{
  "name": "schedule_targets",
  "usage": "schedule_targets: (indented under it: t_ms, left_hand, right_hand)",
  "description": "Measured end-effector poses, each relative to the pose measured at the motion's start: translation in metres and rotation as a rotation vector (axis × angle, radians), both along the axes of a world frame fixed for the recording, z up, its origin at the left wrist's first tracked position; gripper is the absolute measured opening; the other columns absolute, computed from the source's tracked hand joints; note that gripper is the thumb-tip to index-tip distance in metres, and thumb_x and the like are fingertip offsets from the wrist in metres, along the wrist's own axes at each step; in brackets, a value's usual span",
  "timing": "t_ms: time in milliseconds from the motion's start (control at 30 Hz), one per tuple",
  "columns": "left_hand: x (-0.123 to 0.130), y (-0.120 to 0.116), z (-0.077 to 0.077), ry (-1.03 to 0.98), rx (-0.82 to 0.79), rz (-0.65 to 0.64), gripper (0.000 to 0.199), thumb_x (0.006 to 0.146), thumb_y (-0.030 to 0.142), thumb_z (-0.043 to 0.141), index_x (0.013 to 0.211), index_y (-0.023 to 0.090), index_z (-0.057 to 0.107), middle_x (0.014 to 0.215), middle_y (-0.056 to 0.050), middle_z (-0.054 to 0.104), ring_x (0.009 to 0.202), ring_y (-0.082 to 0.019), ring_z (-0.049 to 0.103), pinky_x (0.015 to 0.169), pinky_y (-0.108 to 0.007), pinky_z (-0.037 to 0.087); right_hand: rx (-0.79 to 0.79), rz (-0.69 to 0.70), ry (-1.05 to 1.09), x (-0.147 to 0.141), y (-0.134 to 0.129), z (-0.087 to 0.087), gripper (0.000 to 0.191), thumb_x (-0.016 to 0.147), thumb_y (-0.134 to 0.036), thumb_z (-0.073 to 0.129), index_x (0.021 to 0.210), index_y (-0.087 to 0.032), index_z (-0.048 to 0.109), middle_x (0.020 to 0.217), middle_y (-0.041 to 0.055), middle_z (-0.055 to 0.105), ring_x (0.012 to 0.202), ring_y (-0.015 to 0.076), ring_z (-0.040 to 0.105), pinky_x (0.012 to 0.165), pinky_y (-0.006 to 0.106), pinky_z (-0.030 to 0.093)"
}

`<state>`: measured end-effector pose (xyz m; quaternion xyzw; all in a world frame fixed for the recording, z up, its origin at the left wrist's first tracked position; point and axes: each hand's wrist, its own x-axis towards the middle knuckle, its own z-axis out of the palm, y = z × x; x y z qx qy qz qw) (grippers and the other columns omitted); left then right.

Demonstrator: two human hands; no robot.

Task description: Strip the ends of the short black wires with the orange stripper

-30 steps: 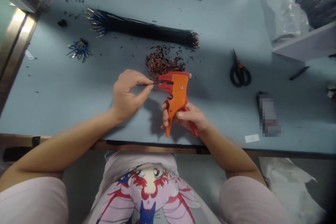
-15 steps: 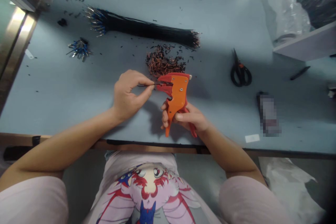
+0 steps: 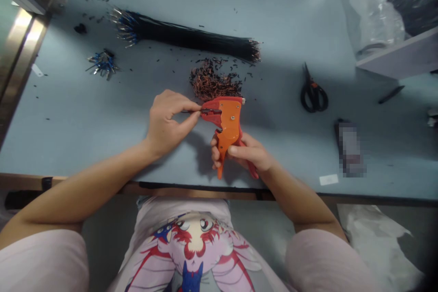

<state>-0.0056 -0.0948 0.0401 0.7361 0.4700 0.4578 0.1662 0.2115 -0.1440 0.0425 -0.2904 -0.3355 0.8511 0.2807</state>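
My left hand (image 3: 171,121) pinches a thin black wire (image 3: 186,111) between thumb and fingertips. The wire's end reaches toward the jaws of an orange and red wire stripper (image 3: 230,121), though the jaws hide its tip. My right hand (image 3: 248,151) is wrapped round the stripper's handles, its jaws pointing left at my left fingertips. Just beyond the jaws lies a heap of copper and black wire scraps (image 3: 214,82). Farther back rests a long bundle of black wires (image 3: 191,37), with blue and metal ends at the left and bare ends at the right.
A small pile of blue and metal-ended pieces (image 3: 104,63) lies at the left. Black-handled scissors (image 3: 313,93), a pixelated dark object (image 3: 351,148) and a black pen-like item (image 3: 392,94) are at the right. Clear plastic bags (image 3: 374,13) stand behind a white ledge (image 3: 398,54).
The wire stripper has shifted slightly left and tilted, bringing its jaws up against my left fingertips. My left hand has barely moved and still pinches the wire.
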Motion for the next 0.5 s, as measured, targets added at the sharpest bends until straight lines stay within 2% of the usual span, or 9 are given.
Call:
schedule_targets:
  t_ms: [233,333,500]
  left_hand:
    - [-0.0004,0.0023,-0.0011,-0.031,0.078,-0.041,0.005,0.078,0.019,0.066,0.076,0.022,0.069,0.074,0.001,0.072,0.072,-0.015,0.063,0.074,-0.033,0.046]
    - [-0.0003,0.0021,0.0001,-0.024,0.077,-0.043,0.005,0.079,0.019,0.066,0.075,0.020,0.069,0.073,0.001,0.072,0.071,-0.014,0.063,0.075,-0.032,0.045]
    - [-0.0003,0.0017,0.0000,0.014,0.052,-0.044,0.006,0.079,0.021,0.065,0.075,0.022,0.070,0.073,0.002,0.072,0.071,-0.015,0.063,0.076,-0.033,0.046]
  right_hand:
    - [-0.014,-0.028,-0.046,0.0004,-0.0006,0.0036,0.034,0.081,-0.034,0.071,0.104,-0.011,0.062,0.084,0.0069,0.066,0.070,0.0178,0.066,0.068,0.037,0.058]
    - [-0.026,-0.024,-0.050,0.0004,0.0000,0.0043,0.032,0.080,-0.033,0.072,0.101,-0.010,0.062,0.081,0.0061,0.066,0.068,0.0174,0.066,0.066,0.036,0.059]
    - [-0.011,-0.037,-0.083,0.0006,0.0006,0.0042,0.027,0.081,-0.032,0.070,0.097,-0.011,0.062,0.075,0.0047,0.065,0.064,0.0166,0.066,0.063,0.035,0.058]
